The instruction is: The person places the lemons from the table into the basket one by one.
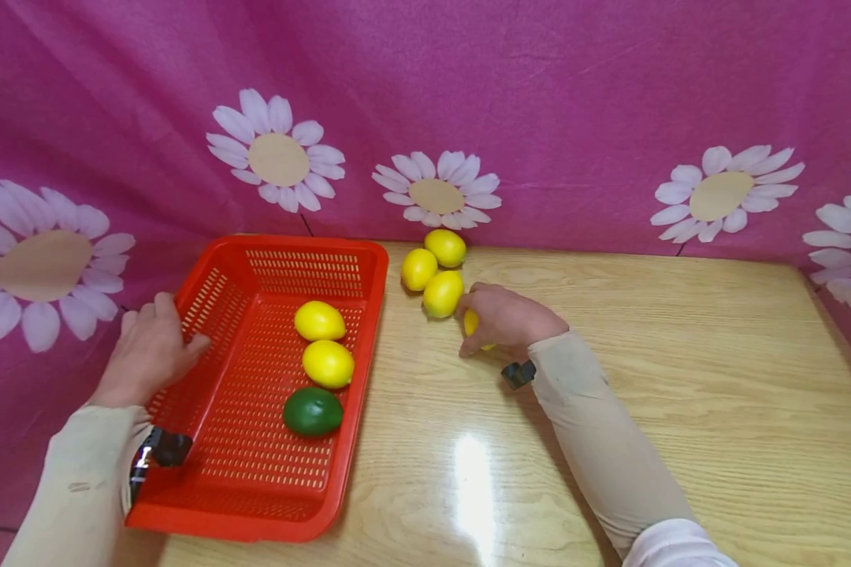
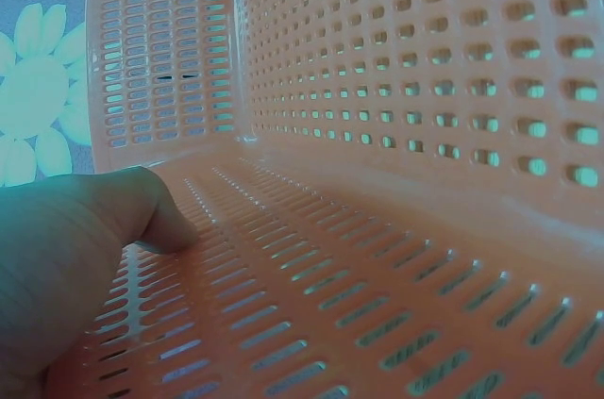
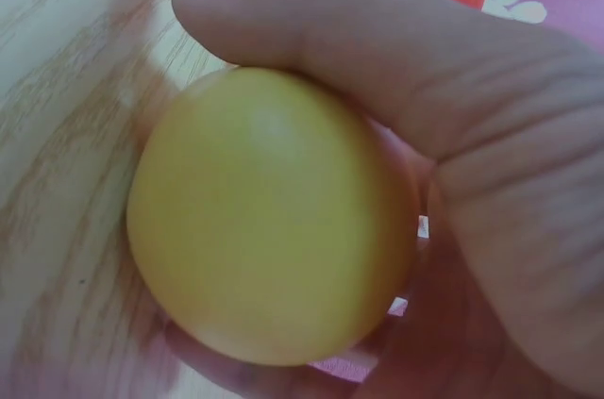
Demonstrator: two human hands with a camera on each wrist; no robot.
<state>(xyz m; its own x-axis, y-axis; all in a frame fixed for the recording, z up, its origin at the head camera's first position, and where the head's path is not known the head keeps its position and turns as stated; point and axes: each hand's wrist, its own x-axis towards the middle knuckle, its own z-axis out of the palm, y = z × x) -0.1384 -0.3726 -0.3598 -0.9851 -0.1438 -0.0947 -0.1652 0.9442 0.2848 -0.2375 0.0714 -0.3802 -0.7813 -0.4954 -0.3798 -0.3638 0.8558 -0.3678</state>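
Observation:
My right hand (image 1: 510, 316) grips a yellow lemon (image 3: 269, 220) at the table, with the thumb on one side and fingers curled round the other. Just left of it, a cluster of three lemons (image 1: 443, 294) lies on the wood. My left hand (image 1: 145, 350) holds the left side wall of a red plastic basket (image 1: 358, 378), its thumb inside; the other fingers are partly hidden behind the wall. Inside, along the basket's right side, are two lemons (image 1: 328, 364) and one dark green fruit (image 1: 313, 412), lemon-shaped and smooth.
A light wooden table (image 1: 716, 378) carries everything and reflects a bright glare near its front. Behind and to the sides hangs a magenta cloth (image 1: 553, 102) printed with white daisies, close against the basket's left and back. Small black cameras sit on both wrists.

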